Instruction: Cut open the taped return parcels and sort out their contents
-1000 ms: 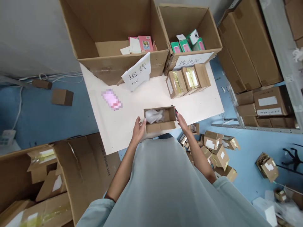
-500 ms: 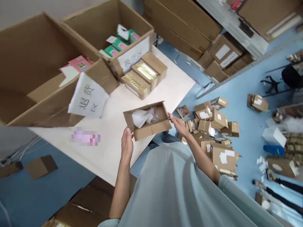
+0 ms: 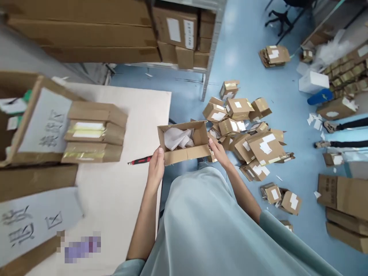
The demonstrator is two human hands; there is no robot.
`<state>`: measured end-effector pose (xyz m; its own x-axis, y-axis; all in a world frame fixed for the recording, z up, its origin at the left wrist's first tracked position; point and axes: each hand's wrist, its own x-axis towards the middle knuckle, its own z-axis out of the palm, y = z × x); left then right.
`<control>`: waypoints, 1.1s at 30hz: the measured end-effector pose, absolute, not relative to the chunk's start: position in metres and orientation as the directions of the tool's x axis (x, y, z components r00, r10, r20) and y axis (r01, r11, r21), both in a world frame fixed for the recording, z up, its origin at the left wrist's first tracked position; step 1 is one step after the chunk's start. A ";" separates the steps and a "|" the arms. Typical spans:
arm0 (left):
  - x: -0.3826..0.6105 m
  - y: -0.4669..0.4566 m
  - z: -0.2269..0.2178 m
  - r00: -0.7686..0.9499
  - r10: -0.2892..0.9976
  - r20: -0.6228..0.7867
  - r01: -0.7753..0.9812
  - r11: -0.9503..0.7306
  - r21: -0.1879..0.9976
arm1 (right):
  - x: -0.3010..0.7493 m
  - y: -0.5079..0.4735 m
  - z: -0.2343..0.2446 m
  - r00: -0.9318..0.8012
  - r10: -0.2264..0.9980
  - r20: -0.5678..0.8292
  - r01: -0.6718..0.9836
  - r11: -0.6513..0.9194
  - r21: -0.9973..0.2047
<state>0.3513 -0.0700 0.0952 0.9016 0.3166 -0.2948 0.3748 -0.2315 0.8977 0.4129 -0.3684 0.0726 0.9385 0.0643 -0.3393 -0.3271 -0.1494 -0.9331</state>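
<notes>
An open cardboard box point(image 3: 186, 153) is held between my two hands, over the table's edge. Crumpled white packing paper point(image 3: 177, 138) lies inside it, and whether anything is under the paper is hidden. My left hand point(image 3: 156, 165) grips the box's left end, thumb on the near corner. Around the right end, my right hand point(image 3: 218, 150) closes with its fingers partly hidden by the cardboard. A red and black utility knife point(image 3: 140, 160) shows on the table just left of my left hand.
On the white table point(image 3: 106, 207) are several taped boxes point(image 3: 96, 132), large labelled cartons point(image 3: 46, 122) and a blurred-out purple item point(image 3: 82, 248). Discarded boxes point(image 3: 238, 109) litter the blue floor to the right. A metal shelf point(image 3: 211, 50) stands ahead; a person's legs point(image 3: 350, 134) are at far right.
My view has turned to the right, so the table and cartons sit further left. The box stays in both hands and is now over the table's edge near the floor pile. The utility knife has come into view.
</notes>
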 end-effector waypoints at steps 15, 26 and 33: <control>0.570 -0.382 0.158 0.888 -0.458 -0.030 -0.033 -0.129 0.991 | 0.433 -0.646 0.047 0.403 -0.859 -0.316 -0.135 0.286 -0.949; 0.501 -0.248 0.058 0.911 -0.006 -0.412 0.408 -0.114 0.906 | 0.511 -0.511 0.008 0.801 -0.167 -0.575 -0.556 0.151 -0.817; 0.402 -0.145 0.042 0.674 0.475 -0.565 0.581 0.131 0.803 | 0.568 -0.385 -0.003 0.710 0.414 -0.569 -0.523 -0.230 -0.820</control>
